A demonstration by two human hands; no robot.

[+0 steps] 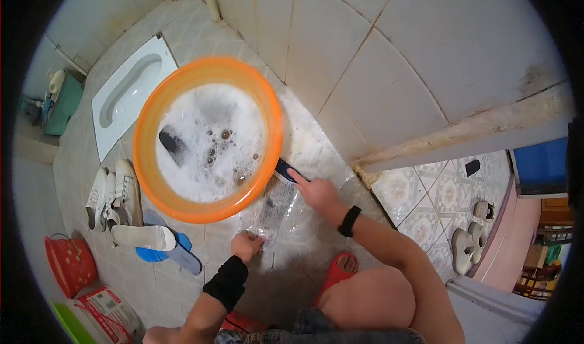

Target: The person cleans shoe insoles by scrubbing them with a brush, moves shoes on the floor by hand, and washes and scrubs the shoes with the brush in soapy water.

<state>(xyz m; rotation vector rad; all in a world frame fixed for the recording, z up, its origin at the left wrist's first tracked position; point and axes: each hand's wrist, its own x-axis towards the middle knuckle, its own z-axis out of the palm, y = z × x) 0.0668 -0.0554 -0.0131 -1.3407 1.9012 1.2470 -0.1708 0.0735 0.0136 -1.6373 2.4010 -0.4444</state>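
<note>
My right hand (319, 193) is closed round a dark-handled scrubbing brush (285, 171), index finger along its back, beside the basin's lower right rim. My left hand (246, 246), with a black band on the wrist, is low over the wet floor, its fingers curled together. Whatever they pinch is hard to make out. Between the hands lies a soapy, greyish wet patch (271, 213), possibly a thin flat piece. The large orange basin (146, 189) holds white suds (213, 112), with a dark object (172, 144) poking out on the left.
A squat toilet (131, 94) lies behind the basin. White shoes (125, 189) and grey-blue insoles (184, 256) are left of it, near a red bucket (70, 263). A tiled wall (340, 58) rises on the right, beside a doorway with more shoes (463, 249).
</note>
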